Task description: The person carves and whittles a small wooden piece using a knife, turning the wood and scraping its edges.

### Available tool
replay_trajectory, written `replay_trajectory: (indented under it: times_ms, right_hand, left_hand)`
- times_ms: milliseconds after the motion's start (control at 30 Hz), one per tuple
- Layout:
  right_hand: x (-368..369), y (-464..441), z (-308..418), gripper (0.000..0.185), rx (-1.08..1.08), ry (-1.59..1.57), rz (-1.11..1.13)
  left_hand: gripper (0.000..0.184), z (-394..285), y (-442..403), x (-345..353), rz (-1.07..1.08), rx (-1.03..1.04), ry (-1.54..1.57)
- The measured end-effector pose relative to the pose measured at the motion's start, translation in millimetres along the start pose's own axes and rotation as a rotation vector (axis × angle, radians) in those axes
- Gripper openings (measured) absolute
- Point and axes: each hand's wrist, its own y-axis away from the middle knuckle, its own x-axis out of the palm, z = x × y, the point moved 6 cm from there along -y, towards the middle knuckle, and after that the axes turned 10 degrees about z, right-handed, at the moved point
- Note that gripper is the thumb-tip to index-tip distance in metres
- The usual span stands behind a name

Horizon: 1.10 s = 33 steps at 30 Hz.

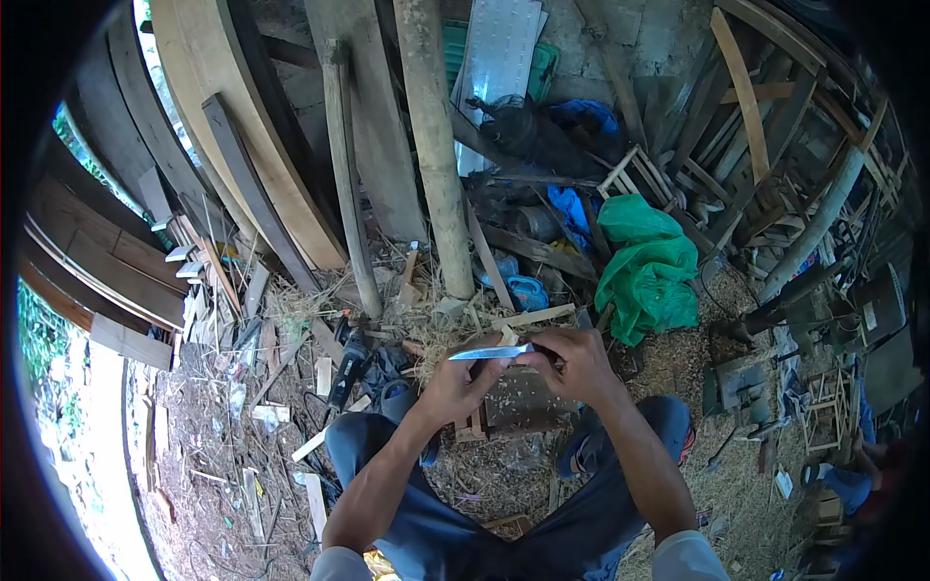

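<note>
A knife [484, 353] lies across the space between my hands, its bright blade pointing left. My right hand [578, 366] is closed round its handle, which the fingers mostly hide. My left hand [463, 383] is closed below the blade, with its thumb close to the metal. Just above the blade a small pale piece of wood [509, 335] shows at my left fingertips; the rest of it is hidden. Beneath both hands, between my knees, stands a dark wooden block [518, 402] sprinkled with shavings.
An angle grinder [347, 370] lies on the left among offcuts. A green plastic sheet [647, 271] is bunched at the right. Ahead stand a bamboo pole [433, 145] and tall planks [228, 116]. Shavings cover the ground. Another person [857, 479] is partly visible at the right edge.
</note>
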Motion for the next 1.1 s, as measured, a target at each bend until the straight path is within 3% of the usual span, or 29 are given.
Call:
replay_trajectory:
  times_ms: [67, 200, 267, 333, 500, 567, 633, 700, 767, 800, 933, 1000, 1100]
  right_hand:
    - [-2, -2, -7, 0.025, 0.026, -0.001, 0.025]
    - [-2, -3, -22, 0.026, 0.082, 0.018, 0.145]
    - [-4, -5, -25, 0.024, 0.059, 0.003, 0.121]
    - [-5, -4, -25, 0.023, 0.041, -0.017, 0.099]
    - [1, -4, -37, 0.018, 0.185, 0.035, 0.226]
    - [3, 10, -64, 0.022, 0.25, -0.002, 0.2]
    - [-58, 33, -120, 0.029, 0.616, -0.118, -0.157]
    - [-50, 42, -124, 0.03, 0.606, -0.043, -0.122]
    - [-42, 60, -121, 0.032, 0.547, 0.088, -0.09]
    - [-29, 59, -117, 0.032, 0.478, 0.095, -0.101]
    - [-16, 31, -54, 0.031, 0.56, -0.028, 0.027]
    - [-7, 21, -40, 0.026, 0.432, 0.173, 0.116]
    - [8, 17, -29, 0.016, 0.428, 0.252, 0.122]
  left_hand:
    - [0.029, -2, -2, -1, 0.0, 0.05, -0.083]
    - [0.028, 7, -6, 1, 0.045, -0.096, -0.114]
    - [0.027, 7, -9, 1, 0.045, -0.109, -0.123]
    - [0.027, 13, -9, 1, 0.113, -0.254, -0.057]
    - [0.025, 22, -13, 0, 0.062, -0.167, -0.042]
    - [0.023, 13, -8, -4, 0.064, -0.132, -0.09]
    - [0.023, -12, 13, -21, 0.006, -0.242, 0.176]
    - [0.023, 11, 26, -40, -0.014, -0.308, 0.061]
    - [0.025, 4, 14, -36, -0.145, -0.128, 0.121]
    - [0.022, 1, 10, -36, -0.178, -0.059, 0.005]
    - [0.022, -2, 7, -28, -0.117, -0.148, -0.136]
    - [0.022, -10, 2, -19, -0.109, -0.18, -0.145]
    - [0.023, -8, -2, -5, -0.131, -0.159, -0.21]
